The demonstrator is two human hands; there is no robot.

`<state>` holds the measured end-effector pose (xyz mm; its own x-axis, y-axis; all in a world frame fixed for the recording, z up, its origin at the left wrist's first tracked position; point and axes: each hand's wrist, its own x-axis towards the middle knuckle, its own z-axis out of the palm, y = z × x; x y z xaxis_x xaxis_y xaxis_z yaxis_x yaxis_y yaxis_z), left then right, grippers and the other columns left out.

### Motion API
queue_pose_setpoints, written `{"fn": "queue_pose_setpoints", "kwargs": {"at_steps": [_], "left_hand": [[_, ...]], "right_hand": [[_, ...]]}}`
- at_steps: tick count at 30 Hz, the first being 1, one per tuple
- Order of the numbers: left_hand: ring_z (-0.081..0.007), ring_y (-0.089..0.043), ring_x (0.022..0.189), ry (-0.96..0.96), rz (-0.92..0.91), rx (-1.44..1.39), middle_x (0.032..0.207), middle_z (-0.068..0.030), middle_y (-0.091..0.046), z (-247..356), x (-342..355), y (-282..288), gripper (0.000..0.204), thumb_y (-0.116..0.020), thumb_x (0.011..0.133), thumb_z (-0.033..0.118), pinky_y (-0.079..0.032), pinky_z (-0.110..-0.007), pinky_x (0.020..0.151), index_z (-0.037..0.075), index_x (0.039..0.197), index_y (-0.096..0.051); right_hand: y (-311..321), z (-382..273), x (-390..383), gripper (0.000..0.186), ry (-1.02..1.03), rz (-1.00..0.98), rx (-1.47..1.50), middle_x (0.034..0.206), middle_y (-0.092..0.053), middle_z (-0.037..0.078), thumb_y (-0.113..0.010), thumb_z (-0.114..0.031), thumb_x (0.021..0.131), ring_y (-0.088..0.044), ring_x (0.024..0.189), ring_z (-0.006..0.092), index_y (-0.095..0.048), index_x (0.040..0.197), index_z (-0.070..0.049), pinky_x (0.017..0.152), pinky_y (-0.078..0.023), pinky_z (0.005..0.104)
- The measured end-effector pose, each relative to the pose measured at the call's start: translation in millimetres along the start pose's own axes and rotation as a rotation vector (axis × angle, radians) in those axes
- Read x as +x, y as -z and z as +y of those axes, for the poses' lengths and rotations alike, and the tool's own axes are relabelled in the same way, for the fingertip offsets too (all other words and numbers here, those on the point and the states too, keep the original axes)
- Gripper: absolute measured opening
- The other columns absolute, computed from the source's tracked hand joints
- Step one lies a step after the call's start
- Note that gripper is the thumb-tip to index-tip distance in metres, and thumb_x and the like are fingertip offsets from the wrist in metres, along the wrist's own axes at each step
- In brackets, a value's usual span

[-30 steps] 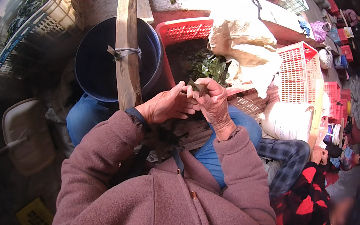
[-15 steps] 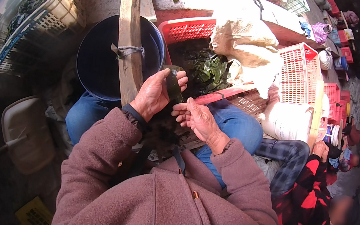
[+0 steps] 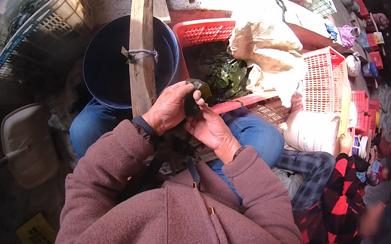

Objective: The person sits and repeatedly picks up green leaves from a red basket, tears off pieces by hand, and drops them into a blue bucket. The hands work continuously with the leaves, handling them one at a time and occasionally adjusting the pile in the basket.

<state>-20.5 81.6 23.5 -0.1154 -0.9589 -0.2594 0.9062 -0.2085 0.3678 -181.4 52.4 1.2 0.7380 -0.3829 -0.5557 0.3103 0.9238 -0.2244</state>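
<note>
A glossy dark green kelp blade (image 3: 191, 102) is bunched between my two hands over my lap. My left hand (image 3: 165, 108) grips its upper part, with the thumb across the near side. Lower down, my right hand (image 3: 213, 130) is closed at the kelp's bottom end, its fingertips partly hidden. Just left of the hands, a wooden board (image 3: 143, 34) lies across a large dark blue tub (image 3: 101, 61). A cord (image 3: 144, 54) is tied round the board, and a small pointed piece (image 3: 126, 54) juts from its left side.
Dark green leaves (image 3: 229, 77) fill a red crate (image 3: 203, 32) beyond my hands, beside a pale sack (image 3: 266, 47). A white bucket (image 3: 310, 130) and red crates stand right. A co-worker in a red-and-black sleeve (image 3: 341, 202) sits there. A pale crate (image 3: 67, 6) is far left.
My right hand has moved up and left to meet the kelp. The kelp is turned and folded more upright between my hands. The co-worker's arm at the right has shifted.
</note>
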Motion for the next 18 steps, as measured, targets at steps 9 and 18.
{"fn": "queue_pose_setpoints", "kwargs": {"at_steps": [9, 18], "left_hand": [[-0.0082, -0.055, 0.078, -0.063, 0.307, 0.393, 0.085, 0.0024, -0.058, -6.3, 1.2, 13.4, 0.009, -0.056, 0.087, 0.015, -0.043, -0.024, 0.070, 0.010, 0.095, -0.057], [-0.0057, -0.050, 0.079, 0.163, 0.040, 0.834, 0.089, 0.0036, -0.056, -8.9, -2.8, 7.4, 0.022, -0.054, 0.083, 0.003, -0.044, -0.022, 0.069, 0.000, 0.105, -0.057]], "right_hand": [[-2.9, -12.6, 3.9, 0.012, 0.419, 0.065, -0.145, 0.097, -0.064, 0.001, -0.059, -0.019, 0.092, -0.057, 0.096, 0.0157, -0.060, 0.102, -0.012, 0.091, -0.044, 0.0376], [-11.1, -19.3, 6.5, 0.010, 1.206, 0.198, -1.564, 0.089, -0.060, 0.012, -0.054, -0.009, 0.092, -0.058, 0.075, 0.0313, -0.053, 0.097, 0.000, 0.068, -0.049, 0.0378]]}}
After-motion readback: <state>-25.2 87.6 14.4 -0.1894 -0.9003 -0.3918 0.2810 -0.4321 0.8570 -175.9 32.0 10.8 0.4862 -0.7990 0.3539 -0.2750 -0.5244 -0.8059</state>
